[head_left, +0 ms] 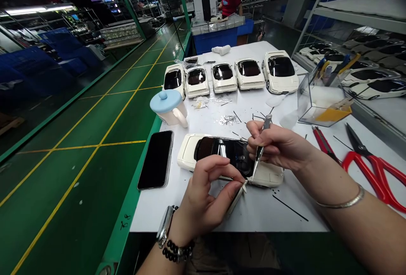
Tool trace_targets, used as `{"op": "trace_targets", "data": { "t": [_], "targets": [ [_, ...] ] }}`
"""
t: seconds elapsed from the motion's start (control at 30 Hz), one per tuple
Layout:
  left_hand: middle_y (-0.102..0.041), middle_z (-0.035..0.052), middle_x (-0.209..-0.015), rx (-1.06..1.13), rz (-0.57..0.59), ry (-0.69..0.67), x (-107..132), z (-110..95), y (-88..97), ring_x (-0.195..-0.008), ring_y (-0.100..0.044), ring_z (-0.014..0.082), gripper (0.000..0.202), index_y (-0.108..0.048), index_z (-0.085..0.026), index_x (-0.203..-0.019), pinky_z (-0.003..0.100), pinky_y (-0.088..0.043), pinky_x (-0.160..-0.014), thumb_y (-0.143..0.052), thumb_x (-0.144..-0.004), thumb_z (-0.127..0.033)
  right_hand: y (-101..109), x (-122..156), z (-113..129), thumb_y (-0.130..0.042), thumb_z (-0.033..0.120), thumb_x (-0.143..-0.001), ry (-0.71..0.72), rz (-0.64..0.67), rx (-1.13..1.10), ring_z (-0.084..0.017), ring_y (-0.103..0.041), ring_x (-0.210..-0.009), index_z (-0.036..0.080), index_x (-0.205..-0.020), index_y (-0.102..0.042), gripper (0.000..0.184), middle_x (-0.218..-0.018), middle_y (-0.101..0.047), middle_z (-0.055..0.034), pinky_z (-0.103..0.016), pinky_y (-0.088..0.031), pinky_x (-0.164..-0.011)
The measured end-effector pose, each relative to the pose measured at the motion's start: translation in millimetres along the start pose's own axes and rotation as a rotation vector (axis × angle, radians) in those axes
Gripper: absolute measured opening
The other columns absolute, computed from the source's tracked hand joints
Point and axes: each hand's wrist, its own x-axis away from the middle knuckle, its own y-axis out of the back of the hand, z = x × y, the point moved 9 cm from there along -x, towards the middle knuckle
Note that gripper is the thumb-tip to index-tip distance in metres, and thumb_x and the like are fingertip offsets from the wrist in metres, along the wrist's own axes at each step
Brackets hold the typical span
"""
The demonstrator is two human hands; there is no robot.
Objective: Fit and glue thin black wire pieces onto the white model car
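Left hand [206, 196] is pinching the edge of the white model car [268, 177] on my table [253, 215], right hand [279, 146] gripping tweezers [260, 150]; pressing too hard, I'm risking a slip that scratches its paint.

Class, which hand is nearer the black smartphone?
Left: the left hand sits just right of the smartphone; the right hand is farther right, over the white model car.

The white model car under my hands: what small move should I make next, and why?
Probably ease the tweezers in the right hand slowly along the car's edge, because their tip sits beside the dark window, and the left hand holds that side.
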Motion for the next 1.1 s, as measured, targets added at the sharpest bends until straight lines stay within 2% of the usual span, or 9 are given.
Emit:
{"op": "trace_targets", "data": {
  "t": [0.2,0.83,0.97,1.03,1.1],
  "targets": [
    [-0.064,0.0006,-0.087,0.073,-0.025,0.073,3,6,1.7,-0.084,-0.062,0.0124,0.047,-0.036,-0.023,-0.122,0.031,-0.049,-0.083,-0.054,-0.085,0.001,-2,-1,-4,-0.065,0.013,-0.061,-0.021,0.000,0.010,-0.004,-0.022,-0.039,0.019,-0.061,-0.037,0.029,-0.038,-0.035,0.0091,-0.019,-0.019,-0.044],
    [-0.064,0.0001,-0.088,0.076,-0.032,0.072,2,6,3.1,-0.084,-0.062,0.0130,0.048,-0.037,-0.024,-0.121,0.033,-0.049,-0.084,-0.055,-0.084,0.001,0,-3,-4,-0.065,0.012,-0.060,-0.004,-0.022,0.028,-0.005,-0.023,-0.040,0.019,-0.060,-0.036,0.030,-0.038,-0.033,0.0080,-0.019,-0.018,-0.044],
    [-0.065,-0.0003,-0.087,0.057,-0.082,0.049,1,4,8.3,-0.083,-0.063,0.0127,0.048,-0.037,-0.023,-0.120,0.033,-0.049,-0.084,-0.055,-0.084,0.002,7,0,18,-0.066,0.015,-0.064,0.156,-0.083,0.069,-0.004,-0.026,-0.040,0.019,-0.061,-0.041,0.025,-0.039,-0.035,0.0080,-0.019,-0.024,-0.044],
    [-0.065,-0.0002,-0.087,0.048,-0.096,0.042,1,3,10.0,-0.083,-0.063,0.0127,0.048,-0.037,-0.023,-0.120,0.033,-0.050,-0.085,-0.055,-0.083,0.003,10,12,45,-0.068,0.017,-0.066,0.344,-0.157,0.147,-0.004,-0.034,-0.042,0.018,-0.064,-0.046,0.022,-0.043,-0.040,0.0074,-0.019,-0.029,-0.047],
    [-0.065,0.0003,-0.088,0.040,-0.097,0.036,2,2,10.9,-0.084,-0.063,0.0130,0.049,-0.038,-0.022,-0.121,0.033,-0.050,-0.085,-0.055,-0.083,0.003,8,39,73,-0.070,0.019,-0.068,0.577,-0.238,0.286,-0.005,-0.043,-0.048,0.018,-0.069,-0.051,0.020,-0.051,-0.048,0.0060,-0.021,-0.033,-0.050]
  ]
}}
